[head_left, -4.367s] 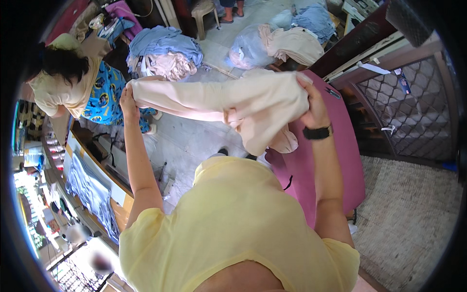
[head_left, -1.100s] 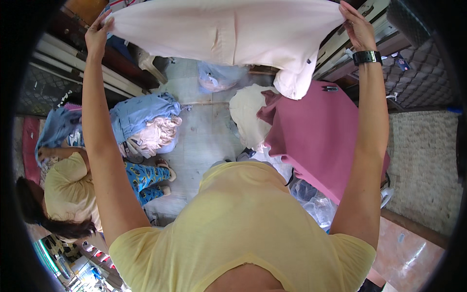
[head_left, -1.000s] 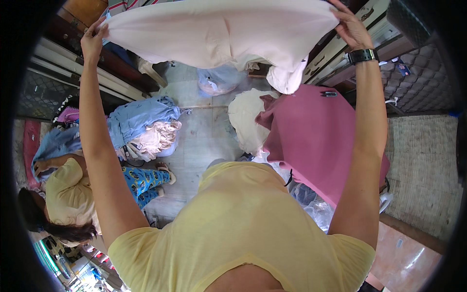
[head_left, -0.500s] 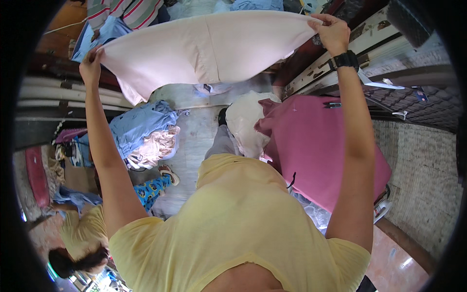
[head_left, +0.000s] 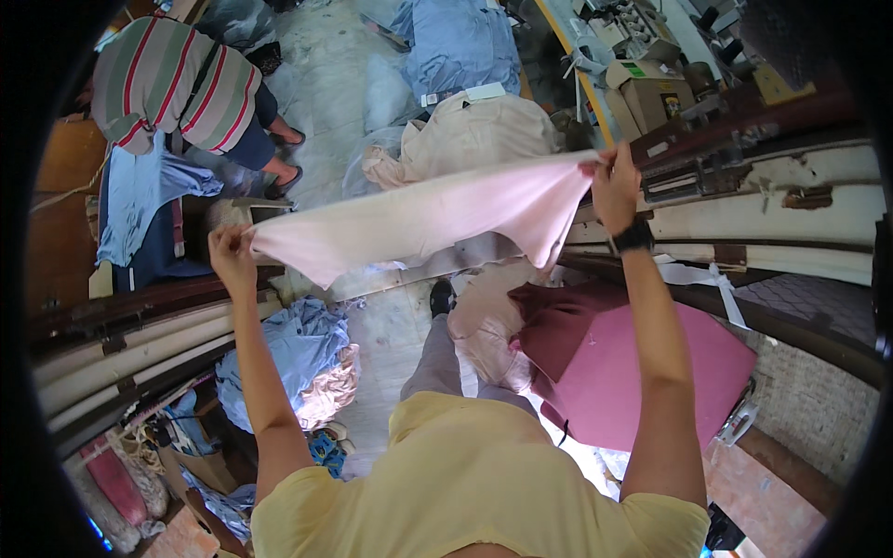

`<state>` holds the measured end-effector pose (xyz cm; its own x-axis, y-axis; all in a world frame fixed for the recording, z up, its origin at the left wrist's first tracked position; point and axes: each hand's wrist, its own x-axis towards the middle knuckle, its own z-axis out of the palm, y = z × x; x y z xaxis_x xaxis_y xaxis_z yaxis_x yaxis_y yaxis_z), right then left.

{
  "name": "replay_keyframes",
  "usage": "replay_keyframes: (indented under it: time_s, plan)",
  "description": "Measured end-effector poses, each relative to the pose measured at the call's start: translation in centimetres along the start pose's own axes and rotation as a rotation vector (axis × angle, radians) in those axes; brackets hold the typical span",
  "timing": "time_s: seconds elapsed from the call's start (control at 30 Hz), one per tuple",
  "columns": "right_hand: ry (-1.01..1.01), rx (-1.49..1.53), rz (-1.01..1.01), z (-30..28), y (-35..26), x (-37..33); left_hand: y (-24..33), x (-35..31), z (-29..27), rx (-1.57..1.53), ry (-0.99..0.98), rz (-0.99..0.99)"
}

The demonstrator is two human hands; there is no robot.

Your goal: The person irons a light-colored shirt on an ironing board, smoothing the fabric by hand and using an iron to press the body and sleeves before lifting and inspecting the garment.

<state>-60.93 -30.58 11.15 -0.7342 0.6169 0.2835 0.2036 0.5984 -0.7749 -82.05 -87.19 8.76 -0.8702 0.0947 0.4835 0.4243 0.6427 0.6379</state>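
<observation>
A pale pink cloth stretches in the air between my two hands. My left hand pinches its left upper corner, and my right hand, with a black watch above it on the wrist, pinches the right upper corner. The upper edge slopes up toward the right. Below it the fabric hangs in loose folds, with a point drooping near the right end and another near the left. Whether it is a finished garment I cannot make out.
Beyond the cloth lie a cream fabric heap and a blue garment pile. At left is a basket of blue and pink clothes; at right, a board covered in magenta cloth. A person in a striped shirt bends at the far left.
The view has swung to show more floor ahead. Both hands sit lower in the picture and slightly closer together, still gripping the cloth, which now looks narrower and more folded.
</observation>
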Motion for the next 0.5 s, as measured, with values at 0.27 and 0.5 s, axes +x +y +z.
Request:
replay_keyframes:
  time_s: [0.27,0.5]
  plan:
    - [0.018,-0.777,-0.412,4.6,5.4,17.6,0.9,12.7,11.8,-0.110,-0.005,0.029]
    - [-0.419,-1.297,-0.027,4.6,4.5,20.8,5.1,11.9,14.7,-0.175,-0.128,0.091]
